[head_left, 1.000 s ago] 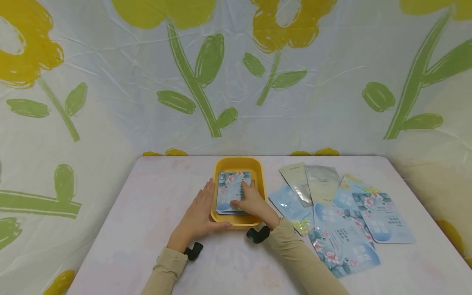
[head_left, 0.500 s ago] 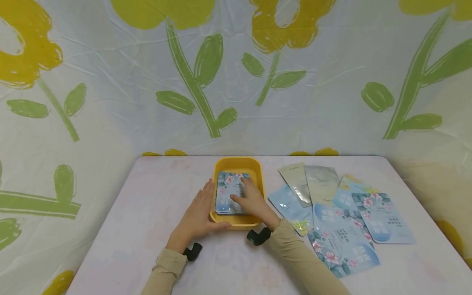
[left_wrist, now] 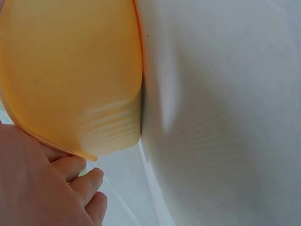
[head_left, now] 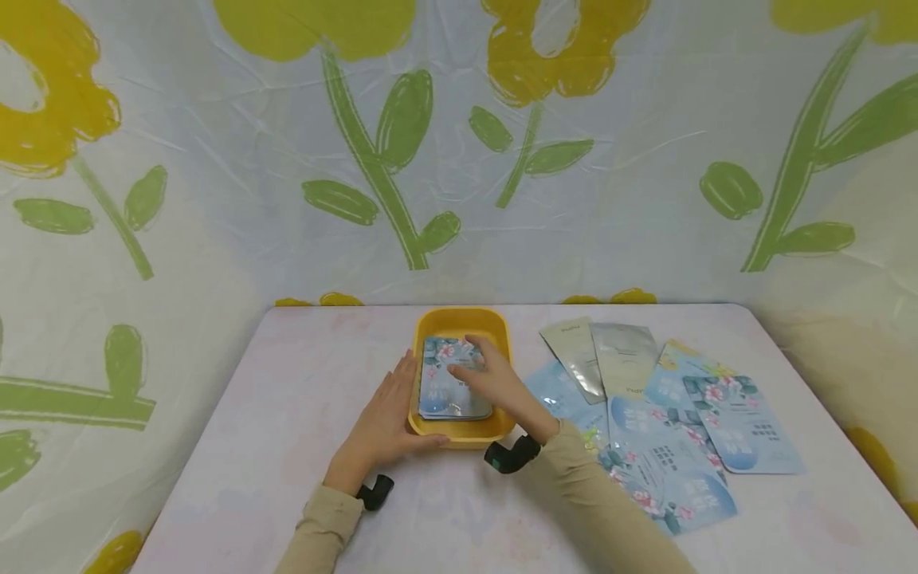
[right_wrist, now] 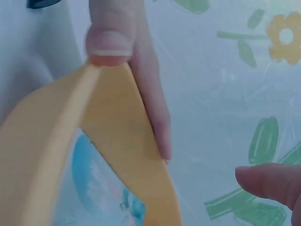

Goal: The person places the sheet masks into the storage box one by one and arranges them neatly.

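A yellow plastic tray (head_left: 459, 319) stands on the table, holding a neat stack of blue floral sheet mask packets (head_left: 439, 389). Against its left side rests my left hand (head_left: 380, 421), fingers straight, thumb along the front rim. In the left wrist view, that hand (left_wrist: 33, 183) touches the edge of the tray (left_wrist: 70, 70). My right hand (head_left: 502, 387) is over the right side of the stack, fingers spread and holding nothing. A right fingertip (right_wrist: 273, 182) shows apart from the tray in the right wrist view, with the left thumb (right_wrist: 110, 42) at the tray's rim.
Right of the tray lie several loose, overlapping packets: blue floral ones (head_left: 667, 470) and two silvery ones (head_left: 625, 355). The right sleeve (head_left: 602, 494) passes over part of this pile. A flower-printed cloth (head_left: 610, 239) hangs behind the table (head_left: 308, 375).
My right hand has come up off the stack and shifted slightly right, uncovering more of the top packet. The left hand and tray have stayed in place.
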The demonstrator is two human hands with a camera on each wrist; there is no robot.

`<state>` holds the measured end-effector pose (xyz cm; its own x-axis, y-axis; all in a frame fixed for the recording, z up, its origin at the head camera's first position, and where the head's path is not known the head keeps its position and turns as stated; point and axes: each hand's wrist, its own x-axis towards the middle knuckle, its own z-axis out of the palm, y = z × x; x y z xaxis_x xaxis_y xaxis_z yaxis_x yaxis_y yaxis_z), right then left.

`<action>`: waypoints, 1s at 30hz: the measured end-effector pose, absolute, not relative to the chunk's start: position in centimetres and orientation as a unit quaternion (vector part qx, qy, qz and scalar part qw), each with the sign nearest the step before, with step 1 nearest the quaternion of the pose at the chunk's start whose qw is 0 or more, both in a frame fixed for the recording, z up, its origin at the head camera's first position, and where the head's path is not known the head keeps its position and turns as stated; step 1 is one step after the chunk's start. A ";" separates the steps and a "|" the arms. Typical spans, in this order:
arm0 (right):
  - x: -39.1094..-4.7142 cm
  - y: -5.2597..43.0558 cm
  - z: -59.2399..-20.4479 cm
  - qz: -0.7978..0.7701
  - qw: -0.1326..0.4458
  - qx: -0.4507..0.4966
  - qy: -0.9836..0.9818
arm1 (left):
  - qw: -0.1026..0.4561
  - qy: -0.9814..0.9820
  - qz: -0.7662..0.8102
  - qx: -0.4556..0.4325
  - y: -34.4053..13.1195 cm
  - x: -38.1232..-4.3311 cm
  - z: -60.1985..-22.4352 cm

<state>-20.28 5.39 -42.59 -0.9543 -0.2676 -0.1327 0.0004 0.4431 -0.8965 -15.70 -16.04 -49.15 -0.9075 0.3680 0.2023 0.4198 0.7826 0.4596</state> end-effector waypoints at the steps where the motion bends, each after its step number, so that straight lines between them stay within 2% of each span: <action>1: -20.4 5.4 -42.3 -0.520 0.135 -0.082 0.839 | 0.050 -0.942 -0.257 -0.209 -16.0 -15.7 -49.2; 6: -21.9 4.9 -41.5 -0.481 0.180 -0.124 0.849 | 0.052 -0.941 -0.258 -0.214 -16.1 -15.8 -49.3; 11: -23.8 3.8 -41.8 -0.315 0.246 -0.223 0.889 | 0.049 -0.941 -0.259 -0.211 -16.3 -15.7 -49.4; 15: -24.7 2.7 -42.1 -0.210 0.275 -0.249 0.904 | 0.051 -0.941 -0.258 -0.213 -16.4 -15.8 -49.5; 22: -25.0 1.4 -43.6 -0.138 0.285 -0.223 0.922 | 0.053 -0.938 -0.263 -0.221 -16.3 -15.8 -49.5; 30: -24.7 1.0 -45.3 -0.139 0.249 -0.204 0.936 | 0.057 -0.939 -0.254 -0.223 -16.2 -15.8 -49.3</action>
